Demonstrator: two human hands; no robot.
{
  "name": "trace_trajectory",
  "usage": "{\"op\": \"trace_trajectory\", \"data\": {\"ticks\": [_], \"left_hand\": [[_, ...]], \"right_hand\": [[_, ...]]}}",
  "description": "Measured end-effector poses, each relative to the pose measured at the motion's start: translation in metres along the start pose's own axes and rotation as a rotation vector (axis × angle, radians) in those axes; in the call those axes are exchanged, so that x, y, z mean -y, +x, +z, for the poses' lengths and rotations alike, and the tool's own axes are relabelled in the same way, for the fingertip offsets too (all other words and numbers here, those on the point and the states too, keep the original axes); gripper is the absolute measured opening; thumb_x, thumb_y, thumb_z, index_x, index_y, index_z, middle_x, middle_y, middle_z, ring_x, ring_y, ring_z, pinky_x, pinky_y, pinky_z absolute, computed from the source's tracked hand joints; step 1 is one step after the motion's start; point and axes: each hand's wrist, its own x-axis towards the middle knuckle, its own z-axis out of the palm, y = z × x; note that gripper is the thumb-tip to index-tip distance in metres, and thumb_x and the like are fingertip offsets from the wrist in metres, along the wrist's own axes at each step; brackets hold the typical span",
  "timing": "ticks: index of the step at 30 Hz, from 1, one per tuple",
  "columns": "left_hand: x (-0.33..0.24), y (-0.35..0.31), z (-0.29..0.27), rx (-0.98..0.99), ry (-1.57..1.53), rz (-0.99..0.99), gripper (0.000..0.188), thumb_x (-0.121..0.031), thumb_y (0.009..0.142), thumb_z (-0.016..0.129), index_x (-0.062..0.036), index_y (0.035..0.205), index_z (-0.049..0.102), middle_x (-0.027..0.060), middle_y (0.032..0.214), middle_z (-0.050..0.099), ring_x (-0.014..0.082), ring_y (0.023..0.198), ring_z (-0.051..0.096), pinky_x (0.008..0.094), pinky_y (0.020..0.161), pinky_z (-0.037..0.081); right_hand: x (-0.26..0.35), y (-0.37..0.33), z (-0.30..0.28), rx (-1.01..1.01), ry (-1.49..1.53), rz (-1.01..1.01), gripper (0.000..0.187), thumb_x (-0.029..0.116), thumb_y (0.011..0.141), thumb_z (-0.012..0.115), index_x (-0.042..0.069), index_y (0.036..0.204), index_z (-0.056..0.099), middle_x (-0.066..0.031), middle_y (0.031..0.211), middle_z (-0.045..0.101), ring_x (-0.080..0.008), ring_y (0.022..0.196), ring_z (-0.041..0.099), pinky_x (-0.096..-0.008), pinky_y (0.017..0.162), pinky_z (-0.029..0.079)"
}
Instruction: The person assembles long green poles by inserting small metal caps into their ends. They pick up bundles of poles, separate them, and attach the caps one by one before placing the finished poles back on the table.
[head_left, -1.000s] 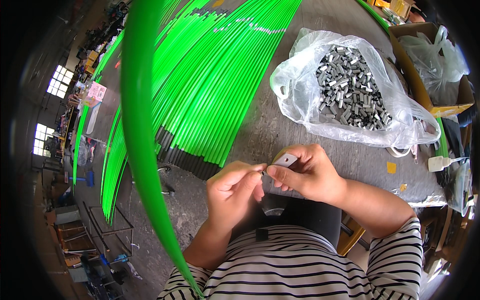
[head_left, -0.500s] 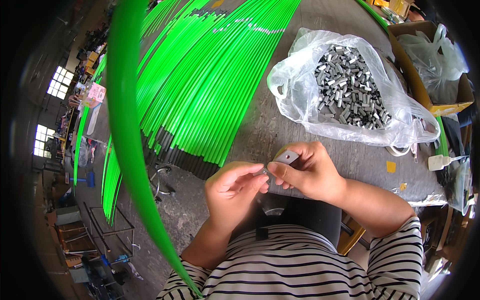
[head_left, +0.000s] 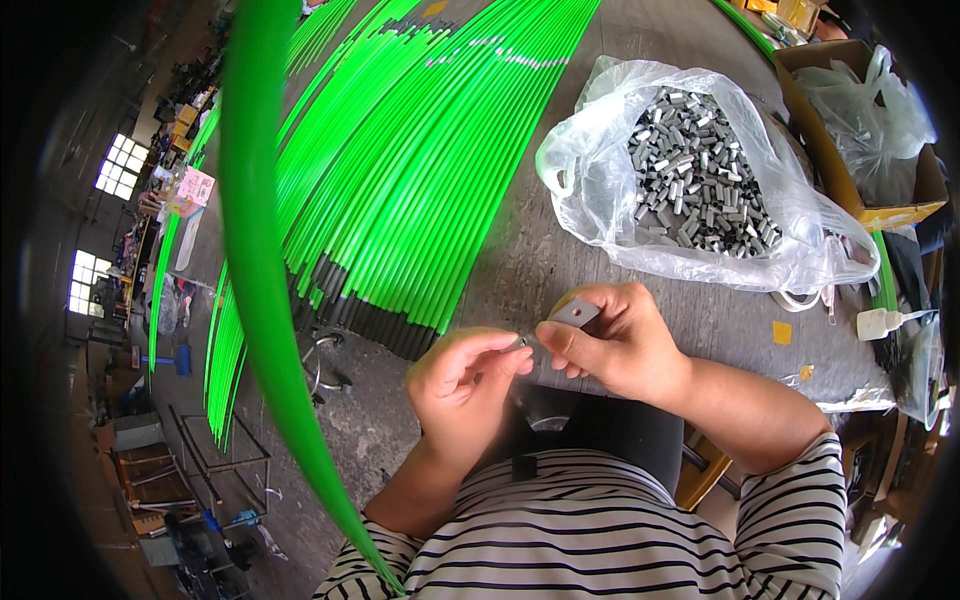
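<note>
My left hand (head_left: 462, 385) pinches the end of a long bright green rod (head_left: 262, 300) that arcs up past my left side. My right hand (head_left: 615, 340) holds a small grey metal sleeve (head_left: 575, 313) between thumb and fingers, right at the rod's tip. Both hands meet just above my lap, at the near edge of the grey table (head_left: 560, 250). A clear plastic bag (head_left: 690, 190) full of several similar grey metal sleeves lies open on the table beyond my right hand.
A big fan of green rods with dark ends (head_left: 420, 170) covers the table's left half. A cardboard box with a plastic bag (head_left: 860, 120) stands at the far right. A small white glue bottle (head_left: 885, 322) lies near the right edge. The workshop floor lies below left.
The held green rod has swung slightly left and my hands have stayed together, with the right fingers shifting a little on the grey sleeve.
</note>
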Motion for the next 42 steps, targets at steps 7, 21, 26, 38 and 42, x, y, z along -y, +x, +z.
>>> {"op": "trace_trajectory", "data": {"ticks": [7,21,26,38,42], "left_hand": [[0.003,-0.001,0.001,-0.005,0.039,0.066,0.016,0.010,0.077,0.062,0.0046,0.091,0.056,0.0129,0.079,0.061,0.0155,0.065,0.062,0.0253,0.060,0.053],[-0.002,-0.002,0.001,0.051,0.045,0.076,0.014,0.008,0.079,0.059,0.0051,0.092,0.056,0.0138,0.080,0.061,0.0175,0.063,0.063,0.0263,0.058,0.052],[-0.006,0.000,0.000,0.077,0.057,0.065,0.011,0.006,0.081,0.058,0.0064,0.091,0.056,0.0144,0.078,0.062,0.0178,0.061,0.063,0.0258,0.056,0.051],[-0.013,0.008,-0.007,0.213,0.221,0.041,0.011,-0.004,0.086,0.054,0.0054,0.084,0.058,0.0098,0.069,0.060,0.0131,0.053,0.058,0.0229,0.047,0.045],[-0.010,0.005,-0.013,0.281,-0.074,-0.238,0.015,-0.008,0.090,0.050,0.0043,0.085,0.058,0.0056,0.064,0.056,0.0109,0.051,0.054,0.0217,0.046,0.042]], "right_hand": [[0.001,-0.001,0.001,-0.003,-0.011,-0.014,0.014,0.007,0.082,0.061,-0.001,0.070,0.060,-0.0022,0.059,0.059,-0.0037,0.052,0.052,-0.0193,0.045,0.041],[-0.003,-0.003,0.003,-0.063,-0.116,-0.104,0.013,0.005,0.080,0.062,-0.001,0.070,0.060,-0.0039,0.059,0.060,-0.0035,0.054,0.053,-0.0208,0.046,0.042],[-0.001,-0.003,0.004,-0.058,-0.104,-0.109,0.012,0.006,0.080,0.062,-0.001,0.071,0.060,-0.0040,0.059,0.060,-0.0035,0.054,0.052,-0.0209,0.046,0.042],[-0.001,-0.002,0.003,-0.016,-0.097,-0.122,0.011,0.005,0.080,0.062,-0.002,0.072,0.061,-0.0049,0.062,0.060,-0.0054,0.056,0.053,-0.0222,0.048,0.043],[-0.004,-0.002,0.001,0.015,-0.046,-0.119,0.011,0.007,0.082,0.062,-0.002,0.074,0.061,-0.0039,0.063,0.060,-0.0056,0.057,0.054,-0.0210,0.050,0.043]]}}
